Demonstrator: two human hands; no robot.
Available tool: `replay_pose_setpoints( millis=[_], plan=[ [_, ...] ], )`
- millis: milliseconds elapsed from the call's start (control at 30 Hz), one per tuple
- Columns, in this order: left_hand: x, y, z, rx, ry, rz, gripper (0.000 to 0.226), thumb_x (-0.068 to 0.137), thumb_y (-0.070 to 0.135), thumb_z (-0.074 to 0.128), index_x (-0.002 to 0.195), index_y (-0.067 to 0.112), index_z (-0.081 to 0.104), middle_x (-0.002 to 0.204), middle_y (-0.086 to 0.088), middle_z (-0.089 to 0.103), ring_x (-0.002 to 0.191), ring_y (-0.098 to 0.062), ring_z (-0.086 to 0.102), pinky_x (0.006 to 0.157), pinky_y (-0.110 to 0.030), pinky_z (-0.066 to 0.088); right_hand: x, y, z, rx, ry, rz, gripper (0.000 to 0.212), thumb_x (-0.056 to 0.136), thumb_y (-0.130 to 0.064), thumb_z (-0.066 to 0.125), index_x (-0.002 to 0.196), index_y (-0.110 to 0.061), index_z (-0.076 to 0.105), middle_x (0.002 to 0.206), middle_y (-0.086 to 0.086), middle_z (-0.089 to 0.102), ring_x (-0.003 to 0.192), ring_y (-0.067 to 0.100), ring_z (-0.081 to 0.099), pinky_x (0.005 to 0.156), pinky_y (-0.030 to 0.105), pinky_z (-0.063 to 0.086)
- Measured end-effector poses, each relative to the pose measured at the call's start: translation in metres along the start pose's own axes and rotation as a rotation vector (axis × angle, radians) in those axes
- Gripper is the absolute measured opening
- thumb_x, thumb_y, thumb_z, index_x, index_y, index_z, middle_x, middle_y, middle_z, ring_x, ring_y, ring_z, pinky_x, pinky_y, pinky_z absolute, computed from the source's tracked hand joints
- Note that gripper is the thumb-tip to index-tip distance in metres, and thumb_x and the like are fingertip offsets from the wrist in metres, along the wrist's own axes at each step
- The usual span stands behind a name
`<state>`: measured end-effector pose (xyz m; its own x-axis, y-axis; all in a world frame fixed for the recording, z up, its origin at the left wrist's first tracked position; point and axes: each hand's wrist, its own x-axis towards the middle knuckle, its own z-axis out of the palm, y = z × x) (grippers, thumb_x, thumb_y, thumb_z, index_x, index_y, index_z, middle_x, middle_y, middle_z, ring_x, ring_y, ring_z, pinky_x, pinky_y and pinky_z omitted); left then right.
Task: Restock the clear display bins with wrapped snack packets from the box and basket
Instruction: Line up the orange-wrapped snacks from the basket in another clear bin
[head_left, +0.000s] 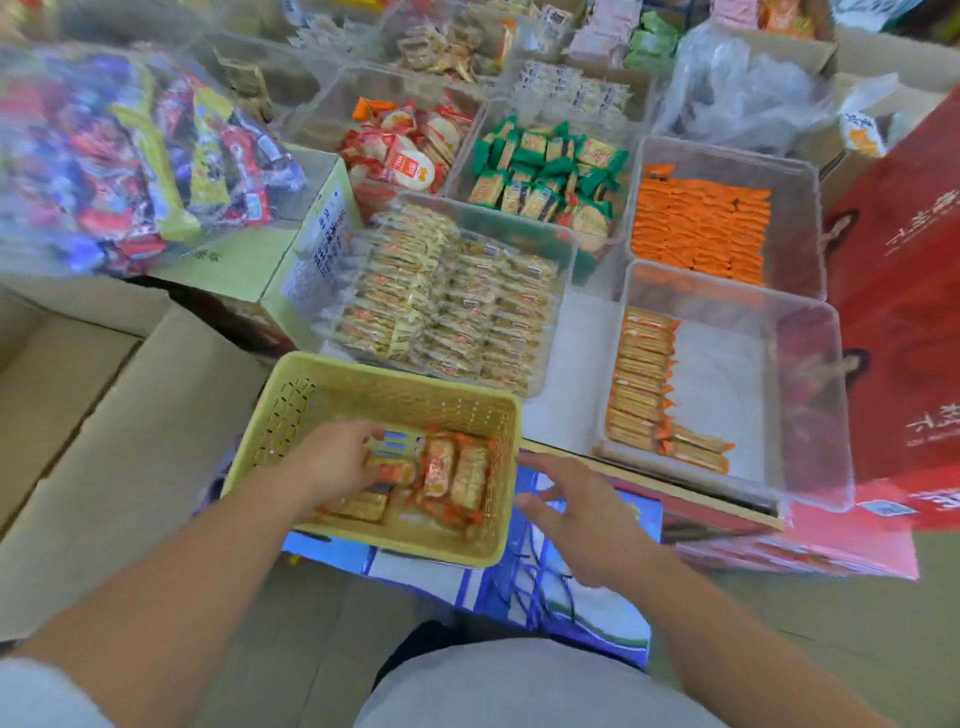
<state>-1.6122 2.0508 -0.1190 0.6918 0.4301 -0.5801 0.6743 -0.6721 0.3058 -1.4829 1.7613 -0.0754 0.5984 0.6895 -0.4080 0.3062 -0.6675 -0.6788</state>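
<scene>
A yellow plastic basket (395, 384) stands in front of me with several orange-wrapped snack packets (454, 475) on its floor. My left hand (332, 460) reaches into the basket and its fingers close on packets at the left of the pile. Just right of the basket's rim, my right hand (576, 512) hovers with fingers spread and holds nothing. Beyond it, a clear display bin (810, 395) holds one row of the same orange packets (641, 384) along its left side.
Other clear bins hold orange sachets (701, 228), green packets (545, 176), pale wrapped bars (452, 306) and red round packets (405, 150). A cardboard box (104, 395) lies at the left, a red gift box (904, 291) at the right, a bag of mixed sweets (130, 156) at upper left.
</scene>
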Motion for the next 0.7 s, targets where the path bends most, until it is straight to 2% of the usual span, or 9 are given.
replay_pose_setpoints(
  millis=[100, 167, 233, 300, 367, 433, 567, 633, 700],
  plan=[
    [0.013, -0.008, 0.002, 0.104, -0.121, 0.056, 0.061, 0.088, 0.032, 0.074, 0.145, 0.022, 0.054, 0.144, -0.009, 0.056, 0.126, -0.027, 0.058, 0.101, -0.031, 0.046, -0.001, -0.011, 0.029, 0.043, -0.059, 0.053, 0.042, 0.100, -0.035, 0.058, 0.140, -0.044, 0.051, 0.134, -0.014, 0.056, 0.101, 0.000, 0.062, 0.088, 0.023, 0.047],
    [0.021, -0.012, 0.008, 0.186, -0.219, 0.070, 0.064, 0.089, 0.035, 0.071, 0.148, 0.026, 0.049, 0.147, -0.009, 0.053, 0.127, -0.028, 0.056, 0.103, -0.034, 0.046, -0.001, -0.013, 0.039, 0.077, -0.047, 0.143, 0.041, 0.099, -0.031, 0.057, 0.134, -0.051, 0.054, 0.112, -0.013, 0.065, 0.075, -0.002, 0.062, 0.076, 0.027, 0.050],
    [0.026, -0.017, 0.017, 0.231, -0.312, 0.047, 0.073, 0.089, 0.034, 0.070, 0.155, 0.031, 0.039, 0.151, -0.008, 0.046, 0.130, -0.028, 0.054, 0.106, -0.037, 0.047, -0.001, -0.015, 0.043, 0.216, -0.033, 0.253, 0.039, 0.098, -0.025, 0.057, 0.123, -0.055, 0.059, 0.086, -0.006, 0.065, 0.049, 0.004, 0.055, 0.051, 0.025, 0.044],
    [0.029, -0.022, 0.024, 0.267, -0.356, 0.028, 0.084, 0.088, 0.038, 0.070, 0.160, 0.035, 0.028, 0.157, -0.008, 0.037, 0.137, -0.030, 0.049, 0.112, -0.041, 0.044, -0.002, -0.016, 0.045, 0.310, -0.008, 0.280, 0.041, 0.099, -0.019, 0.059, 0.112, -0.057, 0.063, 0.089, -0.003, 0.067, 0.049, 0.005, 0.061, 0.038, 0.021, 0.032],
    [0.032, -0.026, 0.029, 0.297, -0.344, 0.029, 0.088, 0.086, 0.044, 0.071, 0.161, 0.037, 0.024, 0.160, -0.009, 0.031, 0.142, -0.032, 0.042, 0.116, -0.044, 0.040, -0.002, -0.017, 0.046, 0.330, 0.011, 0.285, 0.043, 0.098, -0.017, 0.060, 0.106, -0.059, 0.063, 0.096, 0.004, 0.068, 0.055, 0.009, 0.064, 0.037, 0.021, 0.030],
    [0.034, -0.026, 0.031, 0.308, -0.318, 0.045, 0.085, 0.086, 0.045, 0.071, 0.159, 0.033, 0.029, 0.161, -0.009, 0.027, 0.144, -0.033, 0.040, 0.118, -0.044, 0.038, -0.001, -0.018, 0.049, 0.328, 0.012, 0.302, 0.043, 0.097, -0.019, 0.059, 0.106, -0.061, 0.062, 0.093, 0.019, 0.065, 0.060, 0.021, 0.055, 0.040, 0.024, 0.031],
    [0.040, -0.015, 0.029, 0.327, -0.275, 0.120, 0.057, 0.092, 0.037, 0.069, 0.143, 0.019, 0.050, 0.148, -0.008, 0.047, 0.127, -0.027, 0.054, 0.106, -0.038, 0.048, -0.001, -0.011, 0.053, 0.278, 0.015, 0.317, 0.041, 0.098, -0.027, 0.057, 0.108, -0.067, 0.057, 0.067, 0.002, 0.055, 0.050, 0.017, 0.038, 0.042, 0.025, 0.033],
    [0.041, -0.010, 0.028, 0.343, -0.251, 0.142, 0.044, 0.094, 0.027, 0.066, 0.135, 0.018, 0.054, 0.134, -0.006, 0.057, 0.116, -0.026, 0.059, 0.099, -0.038, 0.052, -0.002, -0.008, 0.055, 0.245, 0.023, 0.322, 0.037, 0.098, -0.032, 0.057, 0.110, -0.067, 0.056, 0.064, -0.001, 0.055, 0.049, 0.016, 0.040, 0.047, 0.029, 0.037],
    [0.042, -0.009, 0.029, 0.371, -0.256, 0.152, 0.047, 0.094, 0.017, 0.062, 0.140, 0.021, 0.053, 0.136, -0.006, 0.057, 0.118, -0.026, 0.060, 0.099, -0.039, 0.053, -0.002, -0.007, 0.057, 0.239, 0.033, 0.328, 0.037, 0.099, -0.033, 0.057, 0.111, -0.067, 0.055, 0.063, -0.002, 0.054, 0.049, 0.016, 0.039, 0.048, 0.030, 0.037]
  ],
)
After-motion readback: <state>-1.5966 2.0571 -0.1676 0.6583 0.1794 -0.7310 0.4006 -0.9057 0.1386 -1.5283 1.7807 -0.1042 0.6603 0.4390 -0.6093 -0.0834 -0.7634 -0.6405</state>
